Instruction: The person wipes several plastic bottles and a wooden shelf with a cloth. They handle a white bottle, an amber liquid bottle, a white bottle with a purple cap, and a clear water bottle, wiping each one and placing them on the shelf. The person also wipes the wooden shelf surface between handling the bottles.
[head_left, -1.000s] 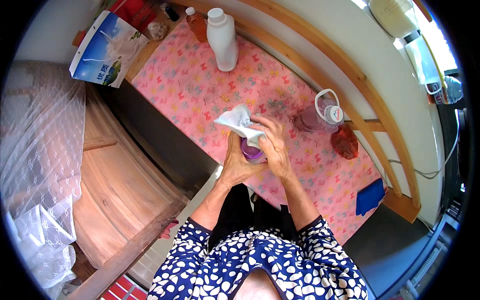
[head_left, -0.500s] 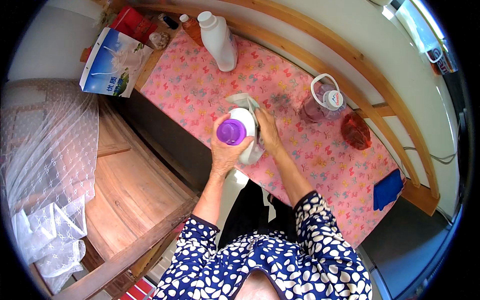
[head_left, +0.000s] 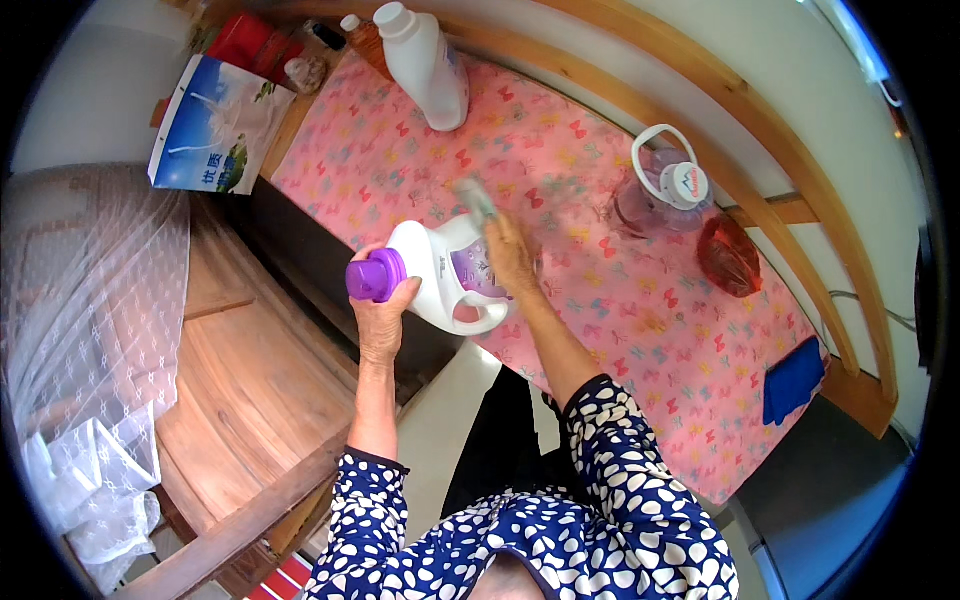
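Note:
A white detergent bottle [head_left: 448, 277] with a purple cap [head_left: 375, 277] and a side handle lies tilted on its side above the near edge of the pink butterfly-print table [head_left: 640, 330]. My left hand [head_left: 383, 322] grips it at the neck, just under the cap. My right hand [head_left: 508, 255] presses a pale, blurred cloth [head_left: 474, 197] against the bottle's far side.
A tall white bottle [head_left: 427, 66] stands at the table's far end beside a brown bottle [head_left: 362, 38]. A clear jug with a white lid [head_left: 662, 190], a red bag [head_left: 728, 257] and a blue cloth [head_left: 794, 378] lie to the right. A blue-white pouch [head_left: 214, 126] is left.
The bottle has tipped from upright to lying on its side, cap now pointing left. My right hand with the cloth has moved from the top to the bottle's far side.

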